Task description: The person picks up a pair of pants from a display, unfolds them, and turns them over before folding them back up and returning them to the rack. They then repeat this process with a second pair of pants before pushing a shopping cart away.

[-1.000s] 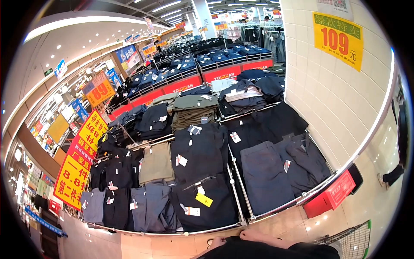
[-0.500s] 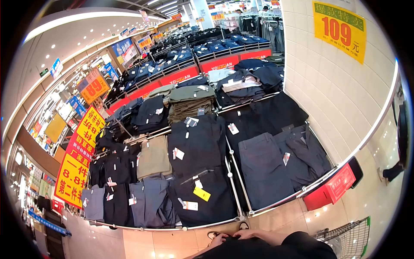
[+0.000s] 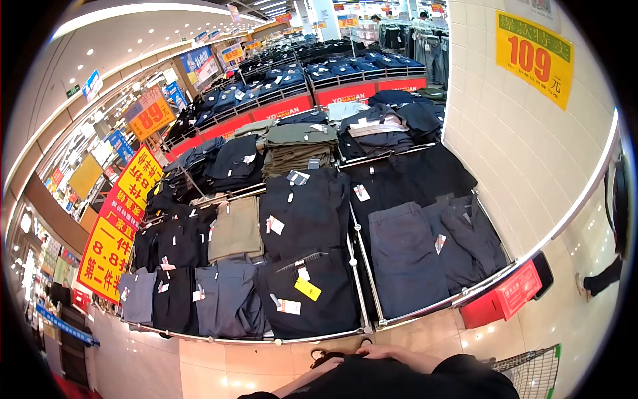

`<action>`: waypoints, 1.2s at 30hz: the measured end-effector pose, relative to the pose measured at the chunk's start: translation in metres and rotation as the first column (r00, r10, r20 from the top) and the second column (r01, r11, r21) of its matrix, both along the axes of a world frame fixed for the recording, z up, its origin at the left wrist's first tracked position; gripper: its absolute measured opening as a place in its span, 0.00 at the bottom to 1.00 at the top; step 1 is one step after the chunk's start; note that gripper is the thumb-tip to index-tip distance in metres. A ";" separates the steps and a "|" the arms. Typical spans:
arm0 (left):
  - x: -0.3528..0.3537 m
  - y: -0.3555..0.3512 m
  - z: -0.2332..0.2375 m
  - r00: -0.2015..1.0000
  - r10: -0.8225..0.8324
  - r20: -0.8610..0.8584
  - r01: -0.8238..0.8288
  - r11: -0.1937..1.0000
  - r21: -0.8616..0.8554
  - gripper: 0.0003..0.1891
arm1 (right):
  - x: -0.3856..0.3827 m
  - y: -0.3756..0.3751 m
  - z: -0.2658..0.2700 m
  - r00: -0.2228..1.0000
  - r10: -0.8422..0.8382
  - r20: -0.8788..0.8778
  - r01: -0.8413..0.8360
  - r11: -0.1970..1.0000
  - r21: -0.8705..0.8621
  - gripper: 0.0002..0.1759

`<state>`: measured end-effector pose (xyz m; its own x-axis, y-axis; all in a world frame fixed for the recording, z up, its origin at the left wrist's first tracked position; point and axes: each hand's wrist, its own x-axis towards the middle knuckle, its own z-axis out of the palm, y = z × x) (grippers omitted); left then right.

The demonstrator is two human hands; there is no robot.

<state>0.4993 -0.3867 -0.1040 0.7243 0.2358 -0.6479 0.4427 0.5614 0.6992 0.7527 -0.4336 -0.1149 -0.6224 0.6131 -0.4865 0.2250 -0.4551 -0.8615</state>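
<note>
The left hand [image 3: 331, 363] and the right hand [image 3: 377, 351] are low in the view, close together in front of the wearer's black top [image 3: 399, 380]. The fingers of both hands are at its dark cloth, but they are too small and partly hidden to tell whether either hand is wide, narrow or holding the fabric.

Just beyond the hands, two shoes [image 3: 365, 343] show on the tiled floor [image 3: 259, 362]. Further forward is the metal rail [image 3: 312, 338] of a display stand. Ahead and slightly left of the hands, black trousers with a yellow tag [image 3: 308, 288] lie folded behind the rail. To their left are folded grey trousers [image 3: 228, 302], and further left, black trousers with a pink tag [image 3: 174, 302]. Ahead and to the right of the right hand, dark blue trousers [image 3: 407, 259] lie in the next section, beside crumpled dark grey trousers [image 3: 468, 243].

Right of the right hand, well apart from it, are a red box [image 3: 502, 297] at the stand's corner and a shopping cart [image 3: 531, 374] lower down. Far to the left of the left hand, a red and yellow sign [image 3: 119, 226] leans beside the stand. Far ahead to the right, a yellow price sign reading 109 [image 3: 534, 61] is on a pale wall [image 3: 508, 153].
</note>
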 end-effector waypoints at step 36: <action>-0.188 0.158 0.048 -0.437 0.822 -0.365 -0.885 -0.466 0.010 0.26 | 0.141 0.027 0.139 0.108 -0.922 0.372 0.148 0.385 0.911 0.18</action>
